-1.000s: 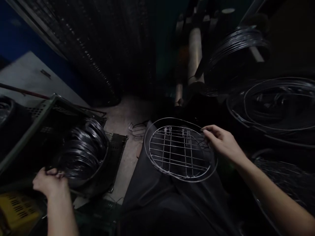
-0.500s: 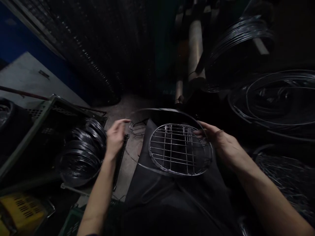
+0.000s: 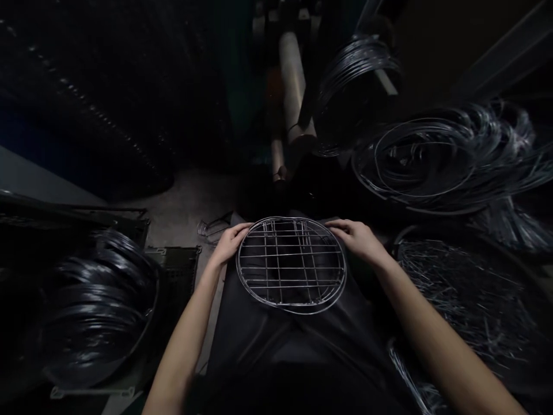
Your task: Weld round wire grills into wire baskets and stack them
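A round wire grid rack (image 3: 291, 262) lies over my lap on a dark apron (image 3: 276, 346). A thin wire ring (image 3: 298, 308) sits around its rim and shows just below the rack's near edge. My left hand (image 3: 228, 242) grips the rack's left edge with curled fingers. My right hand (image 3: 356, 239) holds the right edge, fingers bent over the rim. Both hands are level with each other on opposite sides of the rack.
A stack of dark wire rings (image 3: 95, 305) fills a crate at my left. Loose coils of wire (image 3: 436, 155) hang at the right, with a heap of short wire pieces (image 3: 458, 288) below. A roller machine (image 3: 294, 86) stands ahead. Bare floor (image 3: 185, 202) lies beyond my left hand.
My left hand came from the ring stack at the left with a wire ring and now holds the rack's left edge. The ring now lies around the rack. The view shifted right.
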Demonstrator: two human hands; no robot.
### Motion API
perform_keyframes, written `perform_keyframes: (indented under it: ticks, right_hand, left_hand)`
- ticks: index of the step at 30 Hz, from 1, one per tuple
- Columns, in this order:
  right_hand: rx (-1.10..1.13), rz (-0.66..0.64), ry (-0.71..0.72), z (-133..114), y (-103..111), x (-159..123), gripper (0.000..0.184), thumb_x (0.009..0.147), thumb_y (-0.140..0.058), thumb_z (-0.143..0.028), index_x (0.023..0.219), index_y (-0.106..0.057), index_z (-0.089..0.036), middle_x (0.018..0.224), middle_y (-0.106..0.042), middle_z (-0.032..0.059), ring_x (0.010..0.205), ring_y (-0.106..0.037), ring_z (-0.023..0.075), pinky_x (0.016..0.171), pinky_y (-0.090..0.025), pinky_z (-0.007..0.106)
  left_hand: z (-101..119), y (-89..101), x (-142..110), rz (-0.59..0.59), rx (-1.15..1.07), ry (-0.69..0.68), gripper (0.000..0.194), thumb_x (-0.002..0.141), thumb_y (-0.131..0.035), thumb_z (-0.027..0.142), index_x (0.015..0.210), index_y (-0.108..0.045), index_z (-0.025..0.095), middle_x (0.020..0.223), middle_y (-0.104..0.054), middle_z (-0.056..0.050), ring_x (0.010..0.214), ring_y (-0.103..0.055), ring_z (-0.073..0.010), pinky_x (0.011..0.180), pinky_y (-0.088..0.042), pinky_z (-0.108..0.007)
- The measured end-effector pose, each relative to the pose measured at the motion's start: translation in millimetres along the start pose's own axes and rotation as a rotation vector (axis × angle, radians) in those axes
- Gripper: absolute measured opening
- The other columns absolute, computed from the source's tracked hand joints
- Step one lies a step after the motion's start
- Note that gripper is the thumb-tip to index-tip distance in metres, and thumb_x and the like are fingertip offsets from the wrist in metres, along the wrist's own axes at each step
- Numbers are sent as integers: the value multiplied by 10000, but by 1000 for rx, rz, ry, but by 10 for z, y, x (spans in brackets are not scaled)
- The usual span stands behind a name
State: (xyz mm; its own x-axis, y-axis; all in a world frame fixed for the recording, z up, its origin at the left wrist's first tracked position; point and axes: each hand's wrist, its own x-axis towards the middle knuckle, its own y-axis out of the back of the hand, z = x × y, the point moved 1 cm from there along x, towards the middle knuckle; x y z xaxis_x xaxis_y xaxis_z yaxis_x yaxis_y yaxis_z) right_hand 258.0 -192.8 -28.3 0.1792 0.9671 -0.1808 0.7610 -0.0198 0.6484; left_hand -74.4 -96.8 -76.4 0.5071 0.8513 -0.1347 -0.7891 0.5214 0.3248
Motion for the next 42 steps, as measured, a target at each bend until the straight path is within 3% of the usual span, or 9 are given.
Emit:
perform_keyframes:
  ticks: [3,8,14,18,22,25,34,38,42]
  right_hand:
    - [216,8,-132,180,-100,-39,362,785,-557,-432,1005,-709,-189,987,-716,71,904,-652,237,826,-525,388]
    - [348,87,-238,338,-302,-431,441,850,-504,-496,1151,-661,-216,1086,-690,74,901,-653,228,772,-550,374]
    - [432,161,-212,319,-400,-591,463,826,-576,-474,1216,-629,-232,1221,-636,51,1099,-593,244,959,-480,414]
    - [455,129,-217,383,-400,-557,461,806,-598,-488,1168,-662,-210,1162,-669,62,1126,-582,258,1022,-424,443]
    - [439,118,-249,456,-420,-593,511,781,-616,-525,1177,-654,-204,1194,-653,71,1145,-572,274,1033,-408,470]
    - [409,141,-242,453,-423,-624,532,751,-639,-547,1160,-661,-208,1203,-649,76,1134,-581,280,1032,-412,468]
    - [174,192,-213,621,-572,-715,495,792,-585,-507,1159,-664,-185,1181,-659,80,1114,-599,274,1012,-436,439]
    - [109,218,-171,599,-592,-742,487,795,-564,-500,1151,-670,-185,1172,-664,79,1098,-608,271,989,-456,431]
    - [193,258,-193,370,-411,-752,451,823,-554,-503,1149,-673,-217,1142,-680,64,1066,-624,253,976,-471,421]
  left_hand:
    - [-103,-4,-217,61,-90,83,437,875,-513,443,1202,-613,172,1239,-632,-63,1165,-575,-228,1033,-425,-346]
    - [-293,-89,-515,198,-52,217,491,853,-526,484,1222,-609,170,1230,-637,-72,1167,-574,-252,1048,-420,-390]
    - [-247,-87,-572,79,-41,195,549,872,-520,461,1347,-493,187,1375,-516,-53,1282,-477,-248,1113,-346,-393]
    - [-149,-25,-482,78,-23,189,496,885,-496,433,1312,-535,182,1330,-563,-60,1233,-526,-234,1085,-377,-360]
    - [-119,-20,-492,42,2,187,548,874,-514,387,1373,-452,169,1253,-619,-64,1130,-591,-205,1025,-427,-337]
    - [-148,-79,-560,134,123,206,492,884,-499,329,1350,-485,173,1116,-687,-60,1005,-646,-196,944,-477,-326]
    - [-329,-364,-526,304,291,202,389,915,-479,303,1284,-565,220,1152,-680,-54,930,-675,-205,838,-505,-278]
    - [-378,-416,-557,381,252,125,362,909,-496,304,1240,-600,199,1125,-684,-74,932,-655,-194,830,-494,-272]
    - [-262,-300,-662,470,69,106,385,891,-520,374,1215,-613,189,1023,-673,-65,907,-621,-163,838,-484,-269]
